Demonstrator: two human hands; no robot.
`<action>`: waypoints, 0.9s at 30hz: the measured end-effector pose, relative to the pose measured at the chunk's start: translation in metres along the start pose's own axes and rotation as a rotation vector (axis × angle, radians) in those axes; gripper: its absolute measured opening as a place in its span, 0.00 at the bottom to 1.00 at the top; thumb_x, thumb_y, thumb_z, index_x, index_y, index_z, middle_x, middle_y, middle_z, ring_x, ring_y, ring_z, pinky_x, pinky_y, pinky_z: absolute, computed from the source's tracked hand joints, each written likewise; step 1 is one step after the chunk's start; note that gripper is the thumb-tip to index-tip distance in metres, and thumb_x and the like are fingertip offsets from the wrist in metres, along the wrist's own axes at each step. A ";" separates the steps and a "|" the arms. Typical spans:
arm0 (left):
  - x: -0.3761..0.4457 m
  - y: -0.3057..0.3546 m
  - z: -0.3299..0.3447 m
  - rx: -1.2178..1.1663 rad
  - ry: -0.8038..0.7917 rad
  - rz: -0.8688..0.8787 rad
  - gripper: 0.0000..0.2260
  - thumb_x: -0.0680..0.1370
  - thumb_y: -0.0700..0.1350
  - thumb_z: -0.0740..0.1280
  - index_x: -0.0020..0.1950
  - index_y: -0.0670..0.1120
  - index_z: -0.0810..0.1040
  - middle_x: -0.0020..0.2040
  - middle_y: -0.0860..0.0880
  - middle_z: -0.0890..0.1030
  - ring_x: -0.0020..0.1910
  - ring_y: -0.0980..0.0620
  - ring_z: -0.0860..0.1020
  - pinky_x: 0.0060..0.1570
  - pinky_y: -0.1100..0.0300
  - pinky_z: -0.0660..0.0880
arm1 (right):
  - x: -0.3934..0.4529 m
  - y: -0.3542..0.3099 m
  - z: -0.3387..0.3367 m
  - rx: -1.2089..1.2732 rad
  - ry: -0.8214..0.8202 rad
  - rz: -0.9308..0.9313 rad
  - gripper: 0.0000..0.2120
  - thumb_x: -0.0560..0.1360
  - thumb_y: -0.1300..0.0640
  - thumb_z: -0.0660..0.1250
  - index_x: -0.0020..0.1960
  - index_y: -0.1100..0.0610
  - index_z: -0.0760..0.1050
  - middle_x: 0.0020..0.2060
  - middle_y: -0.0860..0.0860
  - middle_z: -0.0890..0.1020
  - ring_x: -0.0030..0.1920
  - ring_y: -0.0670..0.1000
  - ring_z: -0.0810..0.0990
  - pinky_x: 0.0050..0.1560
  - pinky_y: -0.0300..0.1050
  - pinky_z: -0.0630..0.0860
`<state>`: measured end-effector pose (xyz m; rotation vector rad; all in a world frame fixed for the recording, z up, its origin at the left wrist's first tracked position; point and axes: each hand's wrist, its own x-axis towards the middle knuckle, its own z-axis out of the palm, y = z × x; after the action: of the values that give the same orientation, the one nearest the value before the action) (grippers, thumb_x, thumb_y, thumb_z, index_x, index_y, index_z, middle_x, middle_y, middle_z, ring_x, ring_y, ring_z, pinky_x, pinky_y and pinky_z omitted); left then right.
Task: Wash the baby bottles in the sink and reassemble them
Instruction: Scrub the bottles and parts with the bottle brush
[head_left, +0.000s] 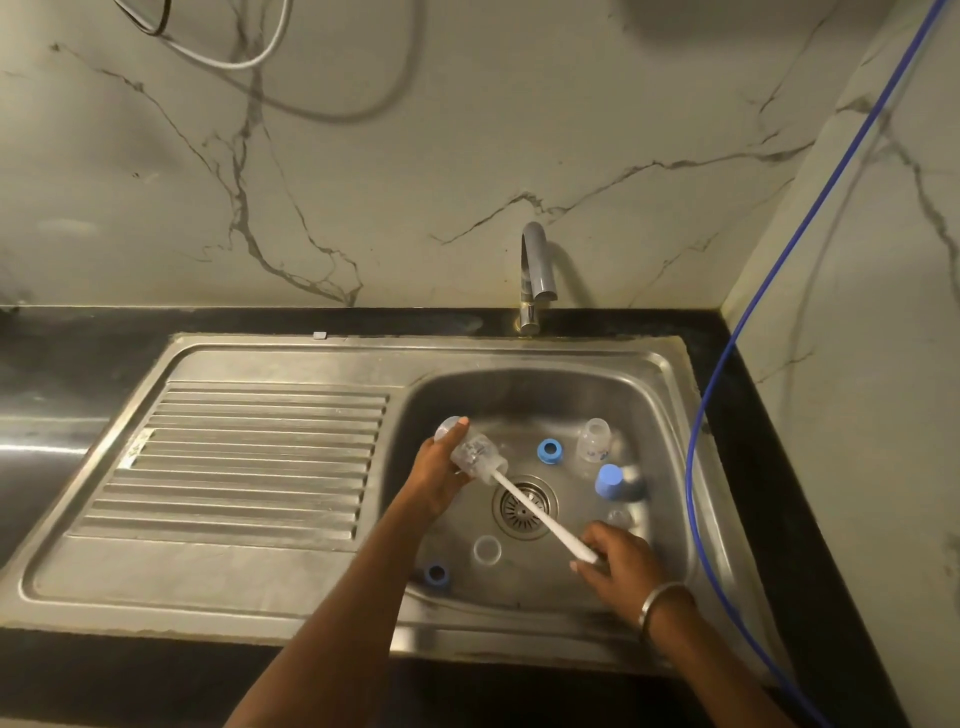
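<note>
A clear baby bottle (470, 451) is gripped in the left hand (439, 470) near the sink's (670, 415) left wall, mouth aimed at the right hand. A white bottle brush (540, 514) is pinched by the right hand (621, 564) near the front edge, its head inserted along the bottle's long axis.

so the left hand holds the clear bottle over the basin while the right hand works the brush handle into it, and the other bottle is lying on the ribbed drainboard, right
Not quite. The head view shows the other bottle standing upright inside the sink basin, beside a blue ring, not on the drainboard. The rest holds: the left hand holds the clear bottle and the right hand grips the brush handle.
</note>
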<state>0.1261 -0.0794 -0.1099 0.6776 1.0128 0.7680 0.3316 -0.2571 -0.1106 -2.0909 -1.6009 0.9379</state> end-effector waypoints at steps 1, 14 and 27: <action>0.000 -0.001 -0.001 0.001 0.000 0.022 0.15 0.75 0.51 0.68 0.50 0.39 0.77 0.40 0.42 0.83 0.38 0.47 0.84 0.36 0.57 0.80 | -0.001 0.000 0.001 -0.022 0.048 -0.009 0.04 0.75 0.51 0.68 0.45 0.49 0.74 0.39 0.48 0.80 0.43 0.51 0.79 0.47 0.49 0.77; 0.004 0.000 0.004 0.051 0.004 0.092 0.11 0.82 0.47 0.61 0.48 0.41 0.77 0.38 0.45 0.84 0.38 0.48 0.84 0.34 0.56 0.80 | -0.001 -0.007 0.023 0.041 0.093 0.020 0.09 0.78 0.49 0.63 0.46 0.54 0.74 0.27 0.44 0.70 0.31 0.46 0.72 0.37 0.44 0.72; 0.002 0.006 0.006 -0.035 -0.066 0.076 0.12 0.83 0.45 0.57 0.50 0.38 0.74 0.38 0.42 0.82 0.36 0.47 0.83 0.33 0.56 0.80 | 0.004 -0.008 0.022 0.211 0.071 -0.002 0.11 0.78 0.51 0.64 0.38 0.52 0.73 0.24 0.46 0.73 0.28 0.43 0.72 0.32 0.35 0.68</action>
<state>0.1308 -0.0752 -0.1035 0.7100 0.9154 0.8231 0.3118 -0.2538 -0.1225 -1.9556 -1.4033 0.9745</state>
